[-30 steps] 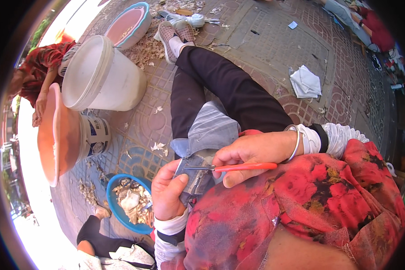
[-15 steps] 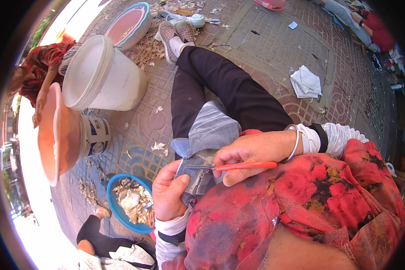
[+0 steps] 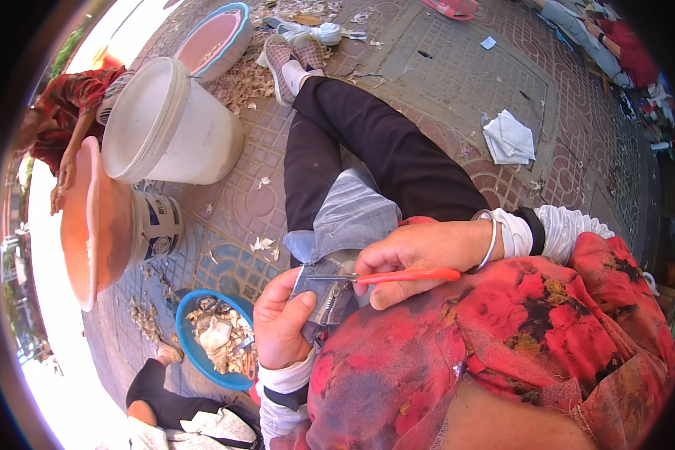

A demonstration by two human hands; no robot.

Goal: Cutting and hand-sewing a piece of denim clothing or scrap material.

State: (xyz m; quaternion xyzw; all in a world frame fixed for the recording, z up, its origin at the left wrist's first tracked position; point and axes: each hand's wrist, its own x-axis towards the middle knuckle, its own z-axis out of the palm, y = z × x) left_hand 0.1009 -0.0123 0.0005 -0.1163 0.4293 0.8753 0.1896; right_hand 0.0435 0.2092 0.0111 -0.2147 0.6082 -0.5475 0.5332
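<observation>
My left hand [image 3: 283, 319] pinches the edge of a piece of grey-blue denim [image 3: 356, 214] between thumb and fingers. A zipper strip [image 3: 330, 304] runs along the cloth beside my left thumb. Red-handled scissors [image 3: 409, 277], seen edge-on, lie in the closed fingers of my right hand [image 3: 427, 251]. Their narrow metal blades point left and rest over the denim, close to my left fingers. Whether the blades are parted cannot be made out. The denim lies across my lap, partly hidden by my right hand.
A blue basin [image 3: 184, 341] of scraps sits left of my left hand. Beyond stand a white bucket [image 3: 202, 139], an orange basin [image 3: 90, 225] by another person's hand [image 3: 66, 176], and a pink basin [image 3: 236, 52]. White cloth [image 3: 510, 139] lies on the paving at right.
My hands, the scissors and the denim keep practically the same place. The other person's arm by the orange basin has shifted slightly.
</observation>
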